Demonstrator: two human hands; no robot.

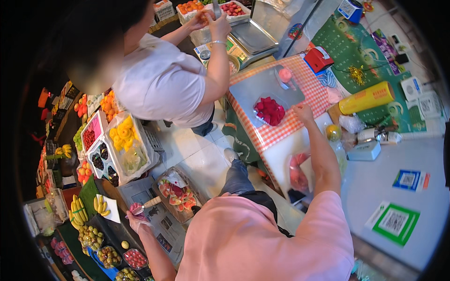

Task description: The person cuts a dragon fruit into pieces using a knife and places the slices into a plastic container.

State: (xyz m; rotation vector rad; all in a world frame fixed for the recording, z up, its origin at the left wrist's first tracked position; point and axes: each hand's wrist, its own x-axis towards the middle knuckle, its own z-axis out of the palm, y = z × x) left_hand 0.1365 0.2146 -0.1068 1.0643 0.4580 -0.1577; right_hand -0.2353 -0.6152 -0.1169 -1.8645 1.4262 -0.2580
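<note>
My left hand (137,222), in a clear plastic glove, is over the newspaper at lower left. It holds a knife (152,202) with a wooden handle, beside a purplish-red piece (135,208), apparently fruit. My bare right hand (303,113) reaches over the checked tablecloth (277,137), fingers curled, at the edge of a grey board (242,92). Whether those fingers pinch anything cannot be made out. Just left of them sits a clear tray of cut deep-magenta fruit (270,111), likely dragon fruit. A round pink object (285,75) lies farther back on the board.
A co-worker in a white shirt (165,80) stands at upper left, holding a knife (217,10) near a weighing scale (253,37). A bin of fruit scraps (177,195) stands between my left arm and legs. Fruit crates (123,140) line the left; a yellow film roll (367,97) lies right.
</note>
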